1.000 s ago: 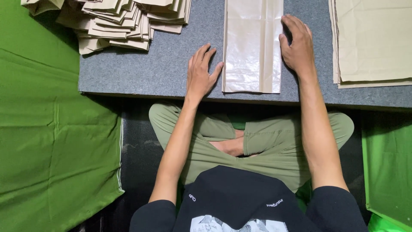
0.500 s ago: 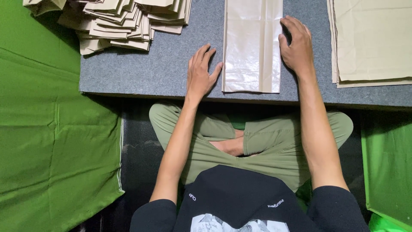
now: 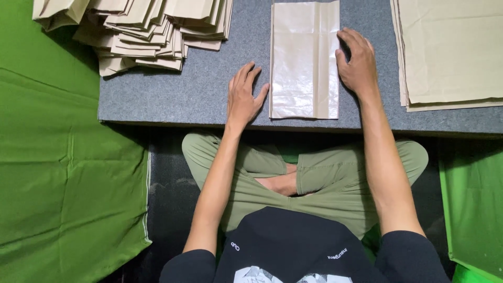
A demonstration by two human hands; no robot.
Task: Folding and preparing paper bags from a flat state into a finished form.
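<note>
Paper bag (image 3: pixel 305 60) flat between left hand (image 3: pixel 244 97), right hand (image 3: pixel 358 64)

Bare grey mat (image 3: pixel 209 89) lies open between folded stack (image 3: pixel 141 36) and bag (image 3: pixel 305 57).

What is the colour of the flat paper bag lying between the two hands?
The paper bag is pale beige with a slight sheen, seen in the head view.

Grey felt-topped table (image 3: pixel 209 99), flat paper bag (image 3: pixel 304 57), heap of folded bags (image 3: pixel 141 31), stack of sheets (image 3: pixel 450 52), both hands resting flat
</note>
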